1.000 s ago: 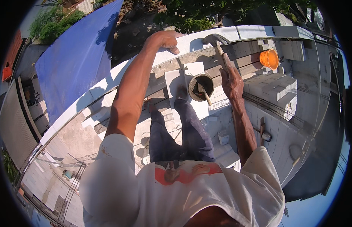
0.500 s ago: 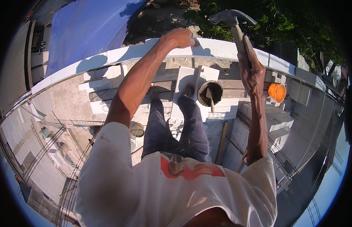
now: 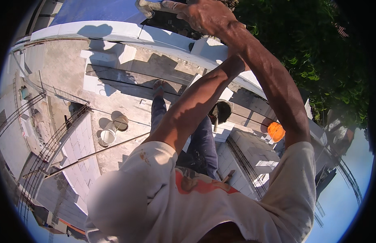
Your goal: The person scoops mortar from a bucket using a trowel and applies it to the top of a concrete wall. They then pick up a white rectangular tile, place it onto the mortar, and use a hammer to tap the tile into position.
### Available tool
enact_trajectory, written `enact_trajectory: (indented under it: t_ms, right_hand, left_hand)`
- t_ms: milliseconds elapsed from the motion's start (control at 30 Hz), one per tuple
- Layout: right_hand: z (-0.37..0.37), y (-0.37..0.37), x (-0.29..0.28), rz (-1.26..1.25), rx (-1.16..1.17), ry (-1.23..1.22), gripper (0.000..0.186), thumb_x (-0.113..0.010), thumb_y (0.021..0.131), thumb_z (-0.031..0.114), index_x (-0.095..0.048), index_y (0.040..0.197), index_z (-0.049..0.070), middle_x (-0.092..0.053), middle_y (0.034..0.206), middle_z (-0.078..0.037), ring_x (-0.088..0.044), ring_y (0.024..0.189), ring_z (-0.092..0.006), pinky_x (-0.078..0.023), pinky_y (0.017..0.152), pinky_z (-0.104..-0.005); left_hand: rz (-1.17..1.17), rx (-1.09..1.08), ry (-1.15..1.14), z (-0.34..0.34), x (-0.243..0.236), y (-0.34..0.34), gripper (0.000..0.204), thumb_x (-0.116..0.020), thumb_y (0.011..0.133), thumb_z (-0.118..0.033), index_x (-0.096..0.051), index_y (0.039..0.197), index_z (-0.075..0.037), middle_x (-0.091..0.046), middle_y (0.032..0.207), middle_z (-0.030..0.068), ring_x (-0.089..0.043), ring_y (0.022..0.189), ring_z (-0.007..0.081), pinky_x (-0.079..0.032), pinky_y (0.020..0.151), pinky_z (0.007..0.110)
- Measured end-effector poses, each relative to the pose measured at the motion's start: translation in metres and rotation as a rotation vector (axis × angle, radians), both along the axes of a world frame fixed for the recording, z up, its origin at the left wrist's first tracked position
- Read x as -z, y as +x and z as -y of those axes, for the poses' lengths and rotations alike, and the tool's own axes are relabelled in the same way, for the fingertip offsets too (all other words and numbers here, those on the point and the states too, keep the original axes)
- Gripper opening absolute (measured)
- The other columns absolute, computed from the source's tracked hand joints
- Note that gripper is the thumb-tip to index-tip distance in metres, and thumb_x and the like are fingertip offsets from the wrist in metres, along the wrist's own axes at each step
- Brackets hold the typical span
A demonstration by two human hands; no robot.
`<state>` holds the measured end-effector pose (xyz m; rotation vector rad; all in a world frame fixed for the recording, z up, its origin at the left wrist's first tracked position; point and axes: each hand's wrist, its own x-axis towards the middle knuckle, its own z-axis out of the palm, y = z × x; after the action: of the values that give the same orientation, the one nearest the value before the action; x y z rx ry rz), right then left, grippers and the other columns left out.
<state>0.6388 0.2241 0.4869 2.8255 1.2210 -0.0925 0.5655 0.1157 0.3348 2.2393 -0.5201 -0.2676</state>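
- Head camera view, looking steeply down at a sunlit building site of pale blocks and bare concrete, with a drop to lower levels at both sides.
- Right hand (image 3: 204, 16) is seen at the top edge, closed around a grey tool (image 3: 149, 6); only the tool's blunt grey end is shown, above a blue sheet (image 3: 95, 8).
- Left hand cannot be seen: the left forearm (image 3: 196, 105) is stretched upward and its end is hidden behind the right arm, so whether it is open or closed cannot be told.
- Work judged partly done: a curved wall of white blocks (image 3: 115, 30) is already laid across the upper part of the view, while a loose white block (image 3: 208, 48) just below the arms and a few more by a plank (image 3: 135, 79) are not yet set into it.
- Counted: one tool in hand.
- Counted: three buckets, namely a black bucket (image 3: 222, 111) with a handle standing in it, a white bucket (image 3: 108, 137) and a brown bucket (image 3: 122, 120), the last two side by side.
- Counted: one orange round object (image 3: 275, 131) at the right, one long thin rod (image 3: 95, 154) lying across the slab, and two legs in dark trousers.
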Motion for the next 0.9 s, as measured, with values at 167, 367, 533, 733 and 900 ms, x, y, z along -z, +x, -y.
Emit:
enact_trajectory:
  t_ms: [167, 367, 533, 733, 900]
  right_hand:
    - [-0.008, -0.019, 0.021, -0.284, -0.070, -0.272, 0.034, -0.061, 0.097, 0.018, -0.070, 0.129, 0.025, -0.078, 0.094, -0.011, -0.077, 0.089, -0.0283, -0.064, 0.072, -0.0420]
    - [0.008, -0.018, -0.014, -0.325, 0.058, -0.268, 0.043, -0.061, 0.102, 0.025, -0.059, 0.146, 0.025, -0.078, 0.099, -0.015, -0.076, 0.096, -0.0315, -0.063, 0.085, -0.0454]
    - [0.095, -0.098, -0.075, -0.121, 0.375, 0.469, 0.052, -0.074, 0.095, 0.027, -0.060, 0.145, 0.018, -0.076, 0.110, -0.018, -0.076, 0.095, -0.0350, -0.063, 0.081, -0.0488]
    - [0.169, -0.292, -0.100, -0.325, 1.079, 0.918, 0.049, -0.087, 0.086, 0.030, -0.068, 0.122, 0.003, -0.074, 0.104, -0.012, -0.074, 0.088, -0.0222, -0.060, 0.075, -0.0324]
    - [0.181, -0.462, -0.031, -0.614, 1.882, 1.266, 0.035, -0.083, 0.091, 0.029, -0.062, 0.080, 0.004, -0.055, 0.057, -0.001, -0.053, 0.046, -0.0108, -0.042, 0.042, -0.0300]
  left_hand:
    - [0.056, -0.027, -0.055, 0.001, 0.009, -0.006, 0.056, -0.058, 0.101, -0.049, -0.054, 0.147, -0.017, -0.054, 0.153, 0.0105, -0.049, 0.143, 0.0273, -0.039, 0.117, 0.045]
    - [0.077, -0.007, -0.093, 0.013, 0.018, 0.005, 0.053, -0.055, 0.102, -0.047, -0.056, 0.145, -0.016, -0.056, 0.152, 0.0103, -0.051, 0.141, 0.0273, -0.041, 0.115, 0.045]
    - [0.091, 0.042, -0.085, 0.026, 0.047, 0.008, 0.051, -0.053, 0.103, -0.046, -0.058, 0.143, -0.016, -0.057, 0.151, 0.0101, -0.052, 0.140, 0.0274, -0.043, 0.114, 0.045]
    - [-0.164, 0.444, 0.273, -0.023, 0.006, 0.019, 0.041, -0.072, 0.092, -0.040, -0.077, 0.113, -0.005, -0.075, 0.113, 0.0228, -0.071, 0.111, 0.0426, -0.055, 0.098, 0.049]
    - [-0.347, 0.488, 0.404, -0.025, -0.077, 0.024, 0.057, -0.071, 0.094, -0.043, -0.069, 0.126, 0.005, -0.068, 0.124, 0.0331, -0.065, 0.122, 0.0461, -0.049, 0.106, 0.052]
